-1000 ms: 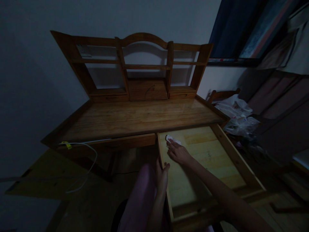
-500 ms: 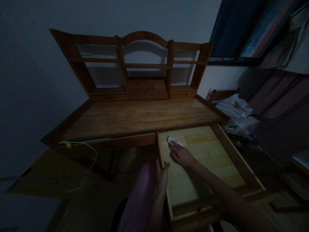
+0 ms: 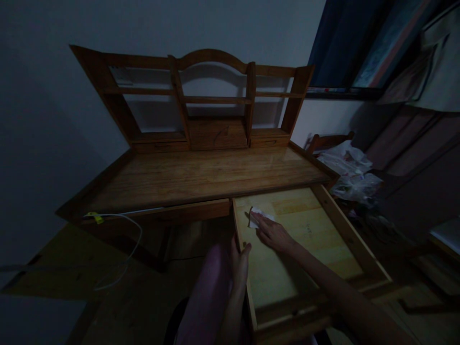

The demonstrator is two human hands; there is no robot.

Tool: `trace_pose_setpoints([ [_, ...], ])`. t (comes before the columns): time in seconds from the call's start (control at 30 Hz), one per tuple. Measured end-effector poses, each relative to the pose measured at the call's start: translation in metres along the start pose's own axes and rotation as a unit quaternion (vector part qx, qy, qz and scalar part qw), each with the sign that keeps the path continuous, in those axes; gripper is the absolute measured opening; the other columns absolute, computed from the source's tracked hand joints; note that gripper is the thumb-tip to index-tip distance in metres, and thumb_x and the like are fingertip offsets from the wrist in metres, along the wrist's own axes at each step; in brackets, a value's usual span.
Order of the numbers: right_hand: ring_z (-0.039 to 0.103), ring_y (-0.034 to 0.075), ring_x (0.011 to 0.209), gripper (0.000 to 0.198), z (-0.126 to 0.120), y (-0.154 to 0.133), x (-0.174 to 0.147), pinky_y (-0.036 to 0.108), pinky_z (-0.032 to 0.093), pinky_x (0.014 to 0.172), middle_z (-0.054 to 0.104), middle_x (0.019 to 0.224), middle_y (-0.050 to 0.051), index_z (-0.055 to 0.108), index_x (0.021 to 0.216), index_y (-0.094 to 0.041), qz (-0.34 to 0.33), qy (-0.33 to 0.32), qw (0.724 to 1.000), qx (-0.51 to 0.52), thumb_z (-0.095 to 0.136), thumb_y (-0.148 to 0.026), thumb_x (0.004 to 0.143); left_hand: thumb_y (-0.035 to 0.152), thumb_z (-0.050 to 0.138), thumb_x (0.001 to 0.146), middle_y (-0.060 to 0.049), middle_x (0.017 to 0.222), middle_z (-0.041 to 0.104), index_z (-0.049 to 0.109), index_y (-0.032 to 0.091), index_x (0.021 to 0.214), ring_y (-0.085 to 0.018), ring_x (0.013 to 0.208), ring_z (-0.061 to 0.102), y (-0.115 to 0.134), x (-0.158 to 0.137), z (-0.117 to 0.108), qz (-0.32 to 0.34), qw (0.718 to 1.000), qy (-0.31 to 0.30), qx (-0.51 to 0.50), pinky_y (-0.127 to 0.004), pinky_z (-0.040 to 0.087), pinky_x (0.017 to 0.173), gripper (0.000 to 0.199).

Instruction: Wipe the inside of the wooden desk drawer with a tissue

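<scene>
A wooden drawer (image 3: 334,244) is pulled far out from the desk, and its pale bottom panel shows. My left hand (image 3: 240,258) is wrapped around the drawer's left side wall, thumb over the top edge. Inside, near the back left corner, my right hand (image 3: 275,234) presses a white tissue (image 3: 256,218) against the bottom panel. The tissue lies fairly flat under the fingertips, its edges showing around them; whether it is paper or thin cloth I cannot tell.
The wooden desk (image 3: 208,172) carries a shelf unit (image 3: 212,100) against the wall. A white cable (image 3: 138,237) with a yellow tag (image 3: 96,218) hangs at the front left. Plastic bags (image 3: 354,167) sit on a chair at right. My leg (image 3: 204,292) is beneath the drawer's left side.
The tissue, bunched under my right fingers before, is now spread flatter, and the hand has shifted slightly down and to the right. My left hand keeps its hold on the drawer wall.
</scene>
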State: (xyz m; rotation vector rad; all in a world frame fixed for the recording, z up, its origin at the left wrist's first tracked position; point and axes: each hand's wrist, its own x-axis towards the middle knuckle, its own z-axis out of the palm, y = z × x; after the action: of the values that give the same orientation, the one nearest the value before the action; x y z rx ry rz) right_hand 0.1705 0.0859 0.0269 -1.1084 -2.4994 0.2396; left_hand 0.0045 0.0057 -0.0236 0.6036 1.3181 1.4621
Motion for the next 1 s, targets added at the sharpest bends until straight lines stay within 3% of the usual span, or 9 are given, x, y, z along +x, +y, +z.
trace_pose_setpoints([
  [0.07,0.038,0.02,0.145,0.07,-0.002,0.003,-0.004,0.04,0.042,0.114,0.034,0.161,0.007,0.012,0.161,-0.027,0.013,-0.007,1.0,0.0,0.043,-0.025,0.098,0.023,0.068,0.075,-0.013,0.133,0.061,0.046,0.021,0.142,-0.026,0.112,0.064,0.001,-0.001,0.0,-0.008,1.0,0.0,-0.006,-0.036,0.051,0.094,0.071],
  [0.3,0.035,0.023,0.146,0.059,0.004,0.017,-0.014,0.043,0.039,0.116,0.038,0.157,0.011,0.037,0.154,-0.019,0.018,-0.033,0.998,-0.053,0.045,-0.022,0.095,0.022,0.071,0.073,-0.014,0.135,0.061,0.045,0.021,0.144,-0.027,0.115,0.063,0.002,-0.001,0.0,-0.019,0.999,0.0,-0.027,-0.037,0.052,0.094,0.076],
  [0.57,0.036,0.023,0.145,0.054,0.005,0.011,-0.014,0.041,0.039,0.116,0.041,0.156,0.015,0.044,0.148,-0.014,0.03,-0.028,0.997,-0.065,0.046,-0.023,0.095,0.027,0.072,0.074,-0.011,0.135,0.063,0.049,0.022,0.141,-0.028,0.119,0.063,-0.008,0.005,-0.003,0.005,1.0,0.006,0.001,-0.037,0.05,0.099,0.071],
  [1.0,0.025,0.025,0.15,0.051,-0.007,0.01,-0.017,0.047,0.038,0.117,0.036,0.159,0.01,0.051,0.144,-0.022,-0.009,-0.05,0.998,-0.031,0.049,-0.019,0.093,0.029,0.071,0.074,-0.011,0.127,0.065,0.042,0.023,0.147,-0.026,0.108,0.067,-0.008,0.004,-0.002,-0.026,0.999,0.0,-0.018,-0.037,0.053,0.09,0.079],
])
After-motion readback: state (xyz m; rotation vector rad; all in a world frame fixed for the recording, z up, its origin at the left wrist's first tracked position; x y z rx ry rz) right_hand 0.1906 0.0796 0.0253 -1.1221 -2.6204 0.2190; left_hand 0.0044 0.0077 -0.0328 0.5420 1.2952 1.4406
